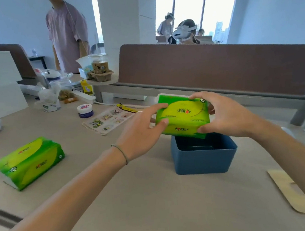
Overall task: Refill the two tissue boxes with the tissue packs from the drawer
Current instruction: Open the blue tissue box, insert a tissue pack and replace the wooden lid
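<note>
Both hands hold one green tissue pack (pixel 182 116) in the air, directly above the open blue tissue box (pixel 204 155) that stands on the bench (pixel 156 198). The left hand (pixel 142 133) grips the left end of the pack, its fingers (pixel 158 107) curled over the top edge and the thumb pressed on the near face; the right hand (pixel 228 115) grips the right end in the same way, with the fingers over the far top corner and the thumb low on the near corner. The pack is tilted, its lower edge just over the far rim of the box, not yet inside. I judge the pack to be light and soft: it is a stack of tissue in a thin glossy film, so it can bend in the middle and the film can slip a little between the fingers. Holding it at the two short ends seems the right place, because there the stack is squeezed together and stays flat enough to go into the opening. The box looks stiff and is a close fit, so the pack probably must go down level. A second tissue pack (pixel 28 162) lies on the bench well to the left of the left fingers, untouched.
</note>
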`<state>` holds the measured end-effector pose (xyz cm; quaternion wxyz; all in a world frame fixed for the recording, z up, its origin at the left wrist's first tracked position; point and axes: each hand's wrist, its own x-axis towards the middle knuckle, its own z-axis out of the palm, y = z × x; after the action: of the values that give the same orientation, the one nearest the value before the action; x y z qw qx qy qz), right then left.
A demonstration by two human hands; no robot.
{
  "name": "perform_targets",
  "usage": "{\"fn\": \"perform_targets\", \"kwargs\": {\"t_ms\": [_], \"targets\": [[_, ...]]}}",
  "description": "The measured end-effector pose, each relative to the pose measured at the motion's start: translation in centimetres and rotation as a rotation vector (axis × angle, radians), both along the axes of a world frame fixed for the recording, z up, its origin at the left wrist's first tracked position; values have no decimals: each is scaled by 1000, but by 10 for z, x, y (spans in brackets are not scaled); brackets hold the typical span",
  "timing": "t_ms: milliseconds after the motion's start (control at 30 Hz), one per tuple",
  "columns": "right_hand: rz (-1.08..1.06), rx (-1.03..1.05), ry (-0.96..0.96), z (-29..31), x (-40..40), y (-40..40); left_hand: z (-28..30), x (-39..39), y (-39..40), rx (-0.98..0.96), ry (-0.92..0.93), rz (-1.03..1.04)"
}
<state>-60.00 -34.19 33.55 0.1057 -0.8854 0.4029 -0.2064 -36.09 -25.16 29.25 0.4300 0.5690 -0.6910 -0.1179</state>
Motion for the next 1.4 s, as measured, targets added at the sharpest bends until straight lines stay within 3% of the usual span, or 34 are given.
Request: {"fn": "perform_targets", "kwargs": {"t_ms": [167,467,800,1033,1300,1400], "targets": [[-48,13,20,-4,-40,-3,-6,-35,-6,24,-14,-70],[-12,91,91,-20,-59,-7,-25,-57,1,99,-363,34],[89,204,159,-39,-54,-6,-47,-58,-4,104,-504,116],[107,240,367,-59,-46,-5,-64,-66,-9,160,-600,58],[111,189,304,-61,-51,-4,-57,-78,-5,171,-656,127],[133,97,146,-49,-61,0,-51,-91,-3,86,-671,109]]}}
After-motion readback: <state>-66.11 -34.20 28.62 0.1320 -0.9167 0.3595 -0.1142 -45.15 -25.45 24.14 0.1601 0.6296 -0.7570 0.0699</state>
